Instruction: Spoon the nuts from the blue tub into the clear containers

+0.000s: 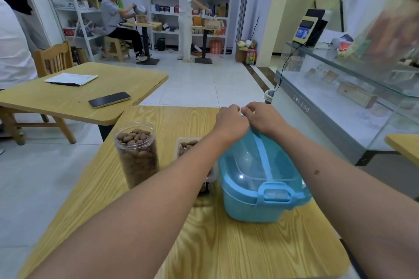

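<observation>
The blue tub (256,201) stands on the wooden table (226,251) with its clear lid on and its near latch (275,195) fastened. Both hands meet at the tub's far end. My left hand (231,123) and my right hand (263,118) have their fingers curled at the far latch, which they hide. A tall clear jar (137,154) full of brown nuts stands to the left. Between jar and tub a low clear box (188,147) holds nuts, partly hidden by my left forearm. No spoon is in view.
A second wooden table (74,95) at the left carries a phone (109,99) and a notepad (71,79). A glass display counter (344,97) runs along the right. Two people work at shelves far back; another person stands at the left edge.
</observation>
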